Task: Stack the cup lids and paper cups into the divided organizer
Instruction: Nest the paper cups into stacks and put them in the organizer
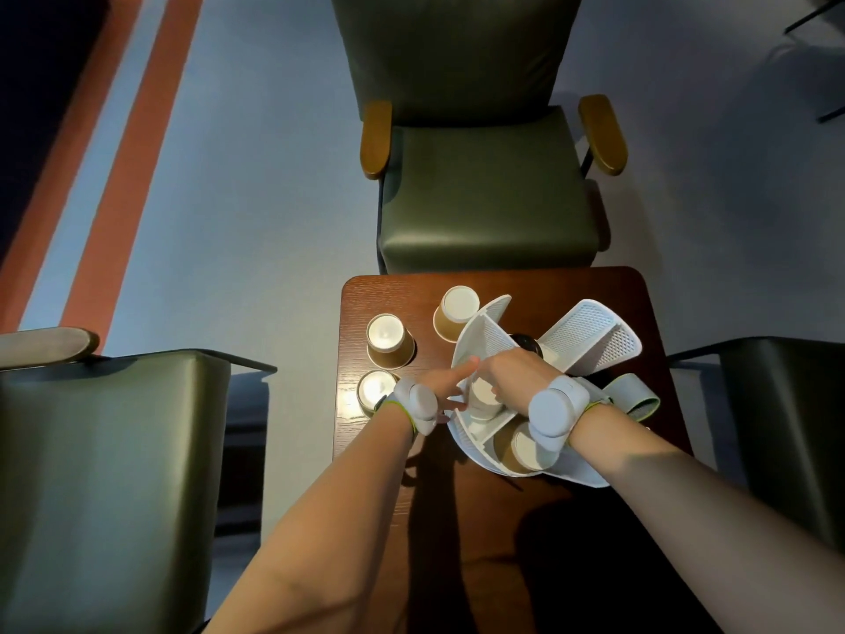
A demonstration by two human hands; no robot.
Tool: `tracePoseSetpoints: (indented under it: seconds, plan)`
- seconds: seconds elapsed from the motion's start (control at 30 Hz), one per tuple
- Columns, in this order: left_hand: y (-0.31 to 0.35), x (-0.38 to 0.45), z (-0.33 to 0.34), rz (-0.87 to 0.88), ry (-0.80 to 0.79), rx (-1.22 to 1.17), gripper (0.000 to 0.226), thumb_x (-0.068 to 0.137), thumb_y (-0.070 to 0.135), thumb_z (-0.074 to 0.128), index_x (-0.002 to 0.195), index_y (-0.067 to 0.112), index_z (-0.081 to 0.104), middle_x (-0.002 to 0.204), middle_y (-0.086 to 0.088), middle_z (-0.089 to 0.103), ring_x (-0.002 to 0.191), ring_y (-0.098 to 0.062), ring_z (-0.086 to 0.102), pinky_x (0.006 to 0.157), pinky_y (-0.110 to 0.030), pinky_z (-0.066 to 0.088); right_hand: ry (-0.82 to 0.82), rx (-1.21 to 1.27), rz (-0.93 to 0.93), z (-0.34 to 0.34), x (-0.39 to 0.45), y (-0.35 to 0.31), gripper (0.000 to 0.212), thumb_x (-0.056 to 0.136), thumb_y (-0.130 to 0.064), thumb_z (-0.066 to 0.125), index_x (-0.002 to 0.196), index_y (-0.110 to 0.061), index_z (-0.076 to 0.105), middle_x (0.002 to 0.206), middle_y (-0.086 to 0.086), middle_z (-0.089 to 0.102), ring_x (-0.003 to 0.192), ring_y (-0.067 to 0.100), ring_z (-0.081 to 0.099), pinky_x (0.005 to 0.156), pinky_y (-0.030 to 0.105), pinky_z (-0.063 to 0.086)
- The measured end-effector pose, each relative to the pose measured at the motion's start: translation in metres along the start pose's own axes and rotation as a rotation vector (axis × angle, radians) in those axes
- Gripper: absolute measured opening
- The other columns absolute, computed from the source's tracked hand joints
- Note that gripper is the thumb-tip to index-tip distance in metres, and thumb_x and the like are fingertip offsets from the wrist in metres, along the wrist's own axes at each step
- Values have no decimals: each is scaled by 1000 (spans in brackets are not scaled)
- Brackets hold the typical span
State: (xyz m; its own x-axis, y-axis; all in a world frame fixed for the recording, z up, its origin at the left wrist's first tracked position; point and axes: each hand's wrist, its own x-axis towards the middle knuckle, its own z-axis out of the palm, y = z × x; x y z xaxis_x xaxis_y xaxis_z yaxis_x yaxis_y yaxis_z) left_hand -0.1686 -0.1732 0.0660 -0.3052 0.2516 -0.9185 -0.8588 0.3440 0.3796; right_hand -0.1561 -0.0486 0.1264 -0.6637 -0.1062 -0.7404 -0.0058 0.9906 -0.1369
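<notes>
Two paper cups [516, 443] sit upside down in the near compartments of the white divided organizer [484, 340]. Right hand [514, 375] curls around one cup inside it; left hand [446, 382] touches the organizer's rim, index finger extended. Three more cups [388, 340] stand upside down on the wooden worktop [457, 519], left of the organizer.

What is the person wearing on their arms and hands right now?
Both forearms are bare, with no sleeves and no gloves. The left hand has a rounded pale grey plastic wrist device behind it, on a thin yellow-green band. The right hand has a larger matching pale grey device, its grey strap with yellow-green edging hanging loose.
</notes>
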Motion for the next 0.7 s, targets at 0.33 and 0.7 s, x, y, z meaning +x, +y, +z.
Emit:
tracePoseSetpoints:
  seconds: [0.33,0.7]
  plan:
    - [19,-13,-22,93,115,262,42,94,45,48,118,12,58,111,-5,60,96,-21,57,81,-30,45,384,297,-189,-74,-15,-17,25,94,-21,53,115,-15,66,113,5,68,101,20,63,85,28,50]
    - [74,-7,-95,355,552,776,22,85,22,56,95,8,69,82,-1,59,80,-19,53,70,-24,39,231,77,-197,-123,98,-13,34,88,-24,62,119,-12,65,122,7,65,110,24,61,90,28,46]
